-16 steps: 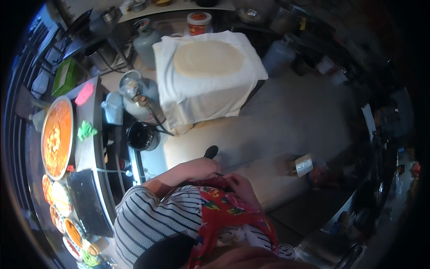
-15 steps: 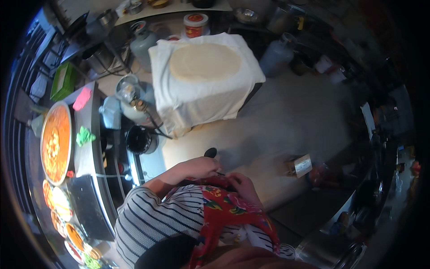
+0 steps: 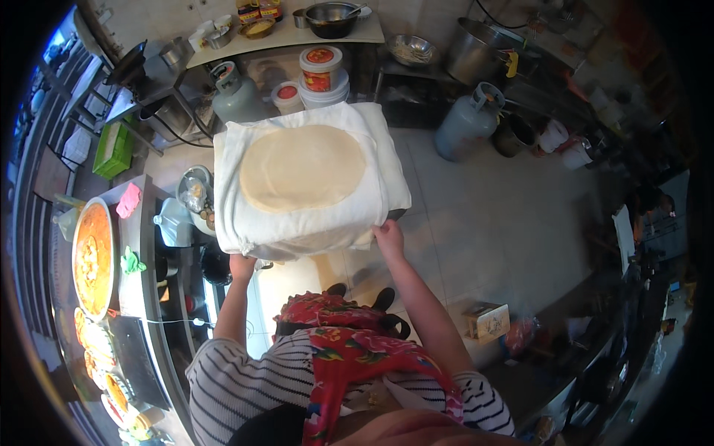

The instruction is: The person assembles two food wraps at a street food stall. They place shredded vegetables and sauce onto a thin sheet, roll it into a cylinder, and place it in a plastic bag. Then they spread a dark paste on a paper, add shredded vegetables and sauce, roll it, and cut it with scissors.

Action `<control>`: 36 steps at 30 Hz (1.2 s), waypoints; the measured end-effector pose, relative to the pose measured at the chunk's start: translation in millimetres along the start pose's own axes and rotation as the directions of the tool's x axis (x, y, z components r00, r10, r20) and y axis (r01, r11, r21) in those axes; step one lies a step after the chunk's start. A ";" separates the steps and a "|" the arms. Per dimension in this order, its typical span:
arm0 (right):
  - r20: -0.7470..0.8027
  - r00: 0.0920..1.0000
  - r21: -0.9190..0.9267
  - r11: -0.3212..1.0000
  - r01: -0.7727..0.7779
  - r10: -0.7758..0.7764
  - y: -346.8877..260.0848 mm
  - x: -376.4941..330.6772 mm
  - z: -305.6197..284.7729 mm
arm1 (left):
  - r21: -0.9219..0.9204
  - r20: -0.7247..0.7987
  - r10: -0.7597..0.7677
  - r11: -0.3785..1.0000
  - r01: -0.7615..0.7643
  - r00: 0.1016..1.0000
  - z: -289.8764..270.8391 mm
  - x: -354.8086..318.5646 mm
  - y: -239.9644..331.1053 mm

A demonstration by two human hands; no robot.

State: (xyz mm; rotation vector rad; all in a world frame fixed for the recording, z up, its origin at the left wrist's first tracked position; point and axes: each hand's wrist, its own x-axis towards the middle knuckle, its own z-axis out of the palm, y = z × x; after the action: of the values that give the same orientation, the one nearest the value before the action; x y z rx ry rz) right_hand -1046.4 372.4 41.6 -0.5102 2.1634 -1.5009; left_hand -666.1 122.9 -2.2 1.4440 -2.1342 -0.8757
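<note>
A round sheet of pale dough (image 3: 305, 167) lies flat on a white cloth (image 3: 306, 236). The cloth is draped over a block-like support whose dark edge shows at the right corner. Both arms reach forward to its near side. My left hand (image 3: 242, 265) is closed at the near left corner, with its fingers partly hidden under the cloth's edge. At the near right corner, my right hand (image 3: 389, 240) pinches the cloth's hem beside the dark edge.
Gas cylinders stand at the back left (image 3: 236, 95) and back right (image 3: 468, 123). Stacked tubs (image 3: 321, 74) sit behind the cloth-covered support. Along the left runs a counter with a large pan of orange-red food (image 3: 95, 256) and several dishes. A small box (image 3: 487, 322) is on the floor at right.
My hands were together near my waist. They have parted and reached out to the cloth's near corners. The cloth and dough now appear closer and further left, as the view has shifted.
</note>
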 end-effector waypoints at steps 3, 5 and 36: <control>0.265 0.963 -0.158 0.987 -0.012 0.054 -1.8 -8.2 -17.3 | -0.028 0.182 -0.294 0.952 0.304 0.938 -19.7 -23.2 25.8; 0.537 0.841 -0.087 0.996 -0.017 0.061 -10.1 -25.4 -37.1 | 0.038 0.349 -0.233 0.971 0.235 0.908 -30.1 -51.7 46.9; 0.223 0.922 0.619 0.685 -0.384 0.315 122.8 246.0 -489.2 | -0.834 0.067 0.983 -0.038 -0.550 -0.170 290.9 21.9 868.0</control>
State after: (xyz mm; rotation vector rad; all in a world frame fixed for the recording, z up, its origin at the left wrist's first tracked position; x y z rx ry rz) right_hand -1529.1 658.7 35.6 0.0809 1.3920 -1.8084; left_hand -1439.3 408.7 396.4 -1.0919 -2.1955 -1.2966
